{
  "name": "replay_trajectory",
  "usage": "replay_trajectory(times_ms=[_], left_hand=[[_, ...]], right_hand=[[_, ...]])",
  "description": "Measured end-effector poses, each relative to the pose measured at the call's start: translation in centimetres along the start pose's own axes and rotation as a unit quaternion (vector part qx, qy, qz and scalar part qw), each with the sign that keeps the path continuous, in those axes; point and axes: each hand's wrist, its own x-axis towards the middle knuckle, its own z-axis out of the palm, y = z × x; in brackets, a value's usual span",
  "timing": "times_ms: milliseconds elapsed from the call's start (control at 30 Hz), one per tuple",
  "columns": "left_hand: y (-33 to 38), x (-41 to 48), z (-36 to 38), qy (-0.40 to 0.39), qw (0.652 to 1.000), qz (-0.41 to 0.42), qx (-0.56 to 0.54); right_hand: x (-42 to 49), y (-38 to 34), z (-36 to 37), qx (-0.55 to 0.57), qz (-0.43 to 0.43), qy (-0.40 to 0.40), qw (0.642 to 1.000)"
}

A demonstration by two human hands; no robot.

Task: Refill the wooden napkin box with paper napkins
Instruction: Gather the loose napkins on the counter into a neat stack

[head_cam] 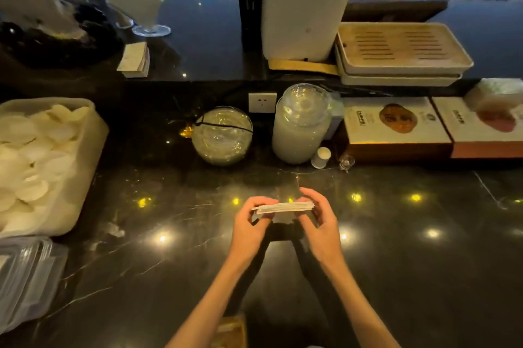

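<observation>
Fingers (261,202) of the left hand (250,230) and right hand (321,223) pinch opposite ends of a flat napkin stack (284,207), its long axis running left to right, held level above the dark counter (169,277).

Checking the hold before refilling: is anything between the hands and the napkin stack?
Nothing visible. The left hand and right hand grip the napkin stack directly at its two ends, above the dark counter.
</observation>
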Motion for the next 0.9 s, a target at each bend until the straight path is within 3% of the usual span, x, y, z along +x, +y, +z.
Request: replay_trajectory(times_ms=[100,267,500,667,767,900], left_hand=[[-2.5,0.4,0.2,-0.033,0.999,-0.043,0.004],[-8.2,1.5,0.1,-0.073,0.985,-0.091,0.125],[-8.9,2.4,0.9,-0.051,0.988,-0.068,0.125],[-7.8,2.2,0.6,-0.046,0.989,0.003,0.139],[-9.0,2.6,0.4,-0.063,0.988,-0.026,0.135],[-10.0,2.9,0.7,-0.067,0.985,-0.072,0.139]], right_hand=[[-0.5,1.9,-0.2,0.002,0.039,-0.007,0.999],[-1.1,7.2,0.5,-0.025,0.12,-0.026,0.992],[-0.6,8.3,1.0,0.003,0.126,0.033,0.991],[-0.2,7.3,0.2,0.017,0.093,0.015,0.995],[0.0,8.7,0.2,-0.035,0.1,-0.028,0.994],[-0.1,10.2,0.9,-0.043,0.122,-0.022,0.991]])
